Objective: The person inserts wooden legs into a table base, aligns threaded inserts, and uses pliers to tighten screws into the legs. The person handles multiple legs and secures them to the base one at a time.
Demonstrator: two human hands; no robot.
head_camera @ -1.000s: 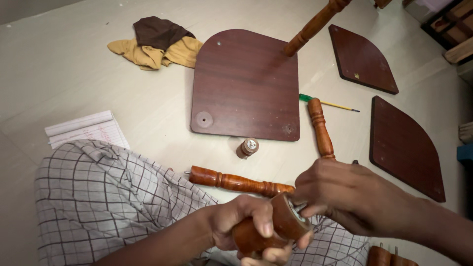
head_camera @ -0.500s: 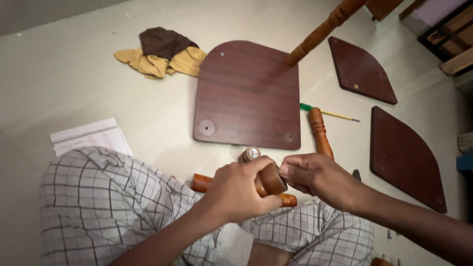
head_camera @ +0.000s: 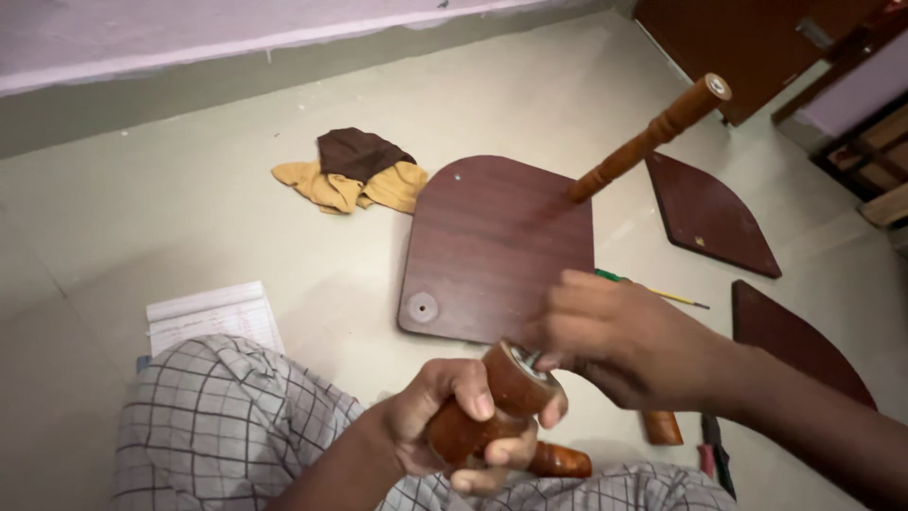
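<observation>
— What can't you make out?
— The right hand is blurred, so whatever its fingertips pinch at the end of the wooden leg is too small to tell. The left hand covers the leg's middle.
— And at the edges?
— The near right panel is partly hidden behind the forearm. The far right cabinet is cut off.

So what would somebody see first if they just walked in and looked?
Probably the two hands low in the middle: the left hand grips a turned wooden leg while the right hand works at its flat end. Just behind them a dark reddish-brown board lies on the floor with another leg sticking up from its far corner. Further back sits a crumpled yellow and brown cloth.
</observation>
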